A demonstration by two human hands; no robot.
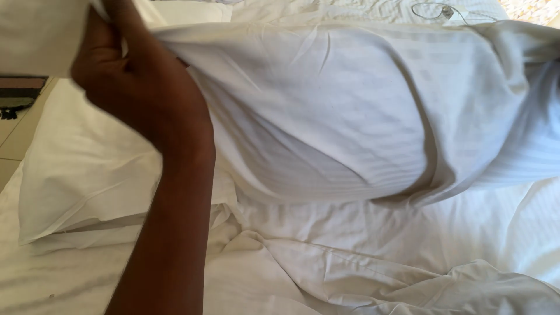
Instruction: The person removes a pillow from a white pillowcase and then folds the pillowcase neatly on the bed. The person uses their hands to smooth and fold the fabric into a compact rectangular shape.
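Fingers [108, 26] of left hand [137, 81] pinched shut on top corner of white striped pillowcase [326, 111], thumb side toward camera, forearm rising from bottom edge of view. Pillowcase stretched sideways above bed [361, 233], bulging full with pillow inside, far end running off right edge. Right hand out of sight. Second white pillow [81, 169] lying flat on bed at left, just behind forearm. Rumpled white sheet [379, 280] bunched in folds below. Thin white cable [434, 10] at top of bed. Tiled floor [14, 137] at far left.

head view, close, looking down on bed [350, 245]
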